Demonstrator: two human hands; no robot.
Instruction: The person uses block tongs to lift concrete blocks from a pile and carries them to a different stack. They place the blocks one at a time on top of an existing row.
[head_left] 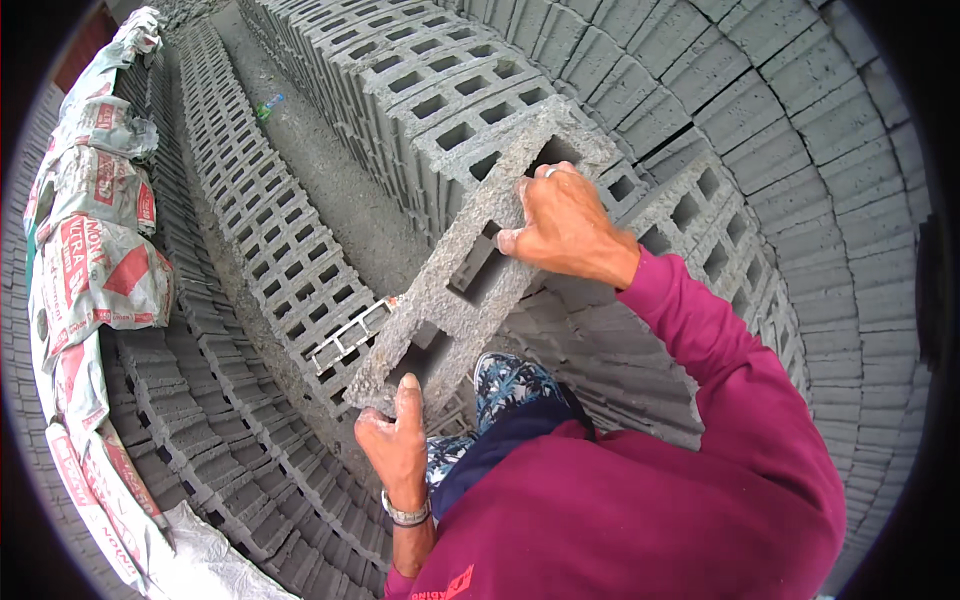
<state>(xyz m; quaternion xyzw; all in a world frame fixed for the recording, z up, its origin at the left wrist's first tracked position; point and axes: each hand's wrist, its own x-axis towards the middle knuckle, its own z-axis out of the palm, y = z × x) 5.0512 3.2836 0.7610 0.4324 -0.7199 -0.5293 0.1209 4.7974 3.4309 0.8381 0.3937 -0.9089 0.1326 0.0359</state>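
- Magenta long-sleeved top (620,510), worn by the person, just below the hollow concrete block (452,312).
- Block lies slantwise between both hands.
- Left grip (395,440) holds the block's lower end, thumb beside its lowest cavity.
- Right grip (570,225) clasps the block between its upper and middle cavities.
- White ladder-like frame (350,335), just left of the block.
- White-and-red sacks (100,260), well left of the block.

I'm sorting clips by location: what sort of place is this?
Probably a concrete block yard: rows of hollow grey blocks, another block held by the left hand and right hand, and red-and-white sacks along the left.
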